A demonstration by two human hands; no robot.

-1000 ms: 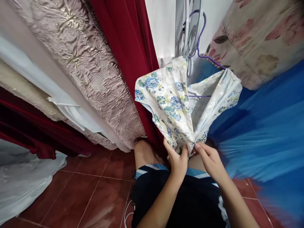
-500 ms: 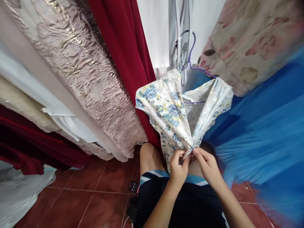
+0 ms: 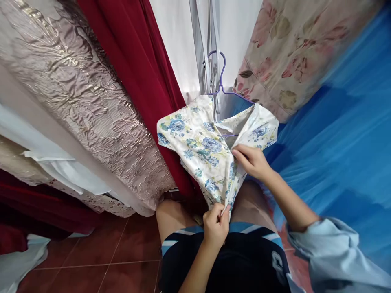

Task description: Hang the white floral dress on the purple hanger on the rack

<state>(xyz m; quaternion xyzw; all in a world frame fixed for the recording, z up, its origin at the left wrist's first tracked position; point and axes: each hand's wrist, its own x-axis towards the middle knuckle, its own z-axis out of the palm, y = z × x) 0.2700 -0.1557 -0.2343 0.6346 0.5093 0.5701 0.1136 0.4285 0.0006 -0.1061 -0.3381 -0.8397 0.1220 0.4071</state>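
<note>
A white blouse [image 3: 195,142] with blue flowers hangs in front of me on a purple hanger [image 3: 222,77]. Its neckline forms a V, and the hanger's bar shows inside it. My left hand [image 3: 216,224] is closed on the lower front of the blouse, fingers pinching the cloth near its bottom. Higher up, my right hand [image 3: 252,160] pinches the front edge just under the V of the neckline. The cloth between the two hands is drawn into a nearly straight fold. Below the left hand the blouse's end is hidden.
Pink-gold textured fabric [image 3: 100,106] and dark red cloth [image 3: 134,73] hang at the left. White straps [image 3: 200,44] hang behind the hanger. Rose-patterned fabric [image 3: 293,49] and blue tulle [image 3: 342,154] hang at the right. Red floor tiles [image 3: 131,244] lie below.
My right hand has moved up the blouse's front edge to the neckline, while my left hand has moved slightly down. The neckline gap has narrowed. The view has shifted, so the phone is out of sight.
</note>
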